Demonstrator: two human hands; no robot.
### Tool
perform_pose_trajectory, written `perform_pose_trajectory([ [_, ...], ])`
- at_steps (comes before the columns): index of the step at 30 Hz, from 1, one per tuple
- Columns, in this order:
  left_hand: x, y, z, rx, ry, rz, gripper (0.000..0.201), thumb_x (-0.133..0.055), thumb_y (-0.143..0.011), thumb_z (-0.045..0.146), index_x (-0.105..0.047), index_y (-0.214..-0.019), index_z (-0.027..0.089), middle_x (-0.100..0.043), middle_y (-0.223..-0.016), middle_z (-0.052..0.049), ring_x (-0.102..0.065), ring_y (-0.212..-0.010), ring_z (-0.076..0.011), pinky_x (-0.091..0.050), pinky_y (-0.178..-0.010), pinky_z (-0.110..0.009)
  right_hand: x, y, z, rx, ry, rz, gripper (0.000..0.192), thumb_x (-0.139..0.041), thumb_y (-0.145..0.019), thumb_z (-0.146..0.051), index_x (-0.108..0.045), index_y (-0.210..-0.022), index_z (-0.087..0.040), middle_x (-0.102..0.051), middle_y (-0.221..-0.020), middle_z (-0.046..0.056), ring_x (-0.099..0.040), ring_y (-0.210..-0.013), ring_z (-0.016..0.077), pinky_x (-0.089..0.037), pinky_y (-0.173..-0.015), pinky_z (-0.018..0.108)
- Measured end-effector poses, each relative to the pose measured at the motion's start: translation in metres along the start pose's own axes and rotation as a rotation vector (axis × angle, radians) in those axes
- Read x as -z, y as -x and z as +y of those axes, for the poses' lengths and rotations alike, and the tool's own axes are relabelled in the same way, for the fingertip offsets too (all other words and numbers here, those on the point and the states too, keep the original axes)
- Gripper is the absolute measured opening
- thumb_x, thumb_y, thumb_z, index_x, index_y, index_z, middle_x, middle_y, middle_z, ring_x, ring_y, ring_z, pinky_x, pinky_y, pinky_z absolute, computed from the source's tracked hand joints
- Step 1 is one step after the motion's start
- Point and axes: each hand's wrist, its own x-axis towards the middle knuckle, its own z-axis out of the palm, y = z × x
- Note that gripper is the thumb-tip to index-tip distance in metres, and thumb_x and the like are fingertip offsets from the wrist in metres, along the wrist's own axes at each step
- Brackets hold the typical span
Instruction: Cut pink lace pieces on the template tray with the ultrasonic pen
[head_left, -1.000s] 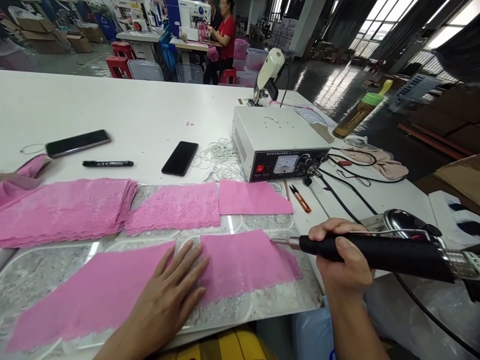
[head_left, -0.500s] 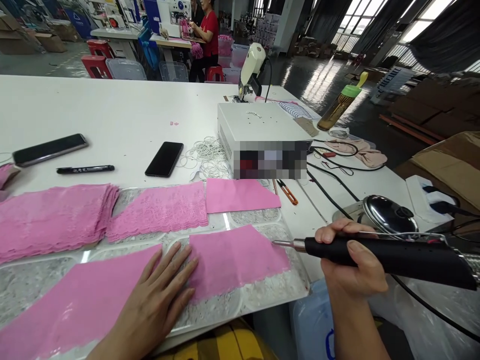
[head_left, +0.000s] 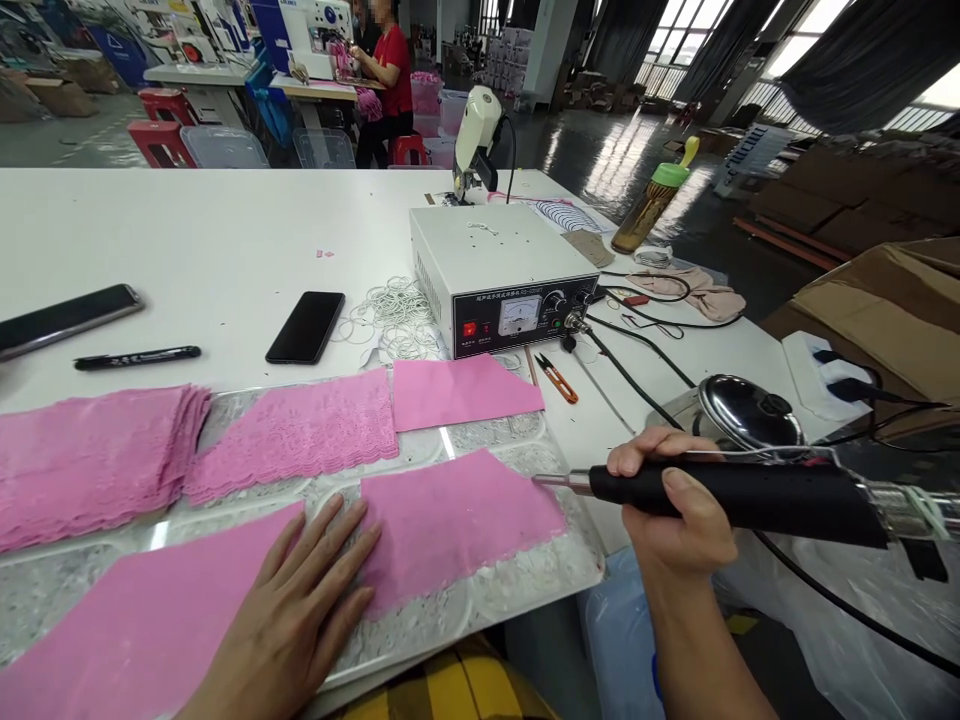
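under flat-spread left hand point(head_left: 292, 600), partly hidden pink cloth point(head_left: 165, 610), and tight in right hand point(head_left: 686, 545), black-handled tool point(head_left: 795, 500), cut off rearward

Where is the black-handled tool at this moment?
In the head view, the black-handled tool is at lower right, gripped in the right hand, its metal tip pointing left at the slanted right edge of the nearest right-hand pink piece.

Tool tip point(head_left: 555, 481) farther down slanted edge of pink cloth point(head_left: 457, 530), left phone point(head_left: 67, 318) cropped (view swung right)
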Motion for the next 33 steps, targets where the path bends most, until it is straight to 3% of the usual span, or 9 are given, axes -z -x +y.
perform_pose_trajectory([
  [8, 0.0, -0.001, 0.0, -0.002, 0.001, -0.026, 0.053, -0.047, -0.097, 0.031, -0.041, -0.148, 0.015, -0.043, -0.153, -0.009, -0.026, -0.148, -0.0273, -0.013, -0.124, -0.043, 0.019, 0.002, -0.013, 0.022, 0.046, 0.062, 0.013, -0.059, -0.063, -0.024, -0.064, -0.074, -0.019, -0.058, -0.072, 0.0, -0.054, -0.051, 0.0113, -0.047, -0.046, 0.029],
  [23, 0.001, -0.001, 0.0, -0.012, -0.002, -0.017, 0.05, -0.049, -0.096, 0.029, -0.046, -0.144, 0.013, -0.045, -0.151, -0.01, -0.024, -0.149, -0.0275, -0.013, -0.124, -0.044, 0.019, 0.004, -0.011, 0.028, 0.081, 0.034, 0.01, -0.06, -0.063, -0.023, -0.062, -0.072, -0.019, -0.058, -0.071, 0.0, -0.054, -0.052, 0.0125, -0.047, -0.046, 0.03],
  [29, 0.001, 0.001, 0.002, -0.009, 0.009, -0.007, 0.049, -0.049, -0.096, 0.027, -0.046, -0.143, 0.013, -0.045, -0.151, -0.011, -0.025, -0.149, -0.0285, -0.014, -0.124, -0.046, 0.01, 0.006, -0.012, 0.053, 0.049, 0.073, 0.013, -0.059, -0.063, -0.023, -0.063, -0.074, -0.019, -0.057, -0.073, 0.0, -0.053, -0.051, 0.0112, -0.046, -0.047, 0.029],
  [33, 0.001, 0.003, 0.003, -0.002, 0.015, -0.02, 0.051, -0.052, -0.095, 0.026, -0.045, -0.145, 0.015, -0.044, -0.152, -0.011, -0.026, -0.148, -0.0299, -0.015, -0.123, -0.048, -0.001, 0.006, -0.008, 0.025, 0.022, 0.034, 0.014, -0.059, -0.062, -0.023, -0.063, -0.076, -0.019, -0.058, -0.073, -0.001, -0.054, -0.05, 0.0114, -0.047, -0.047, 0.03],
])
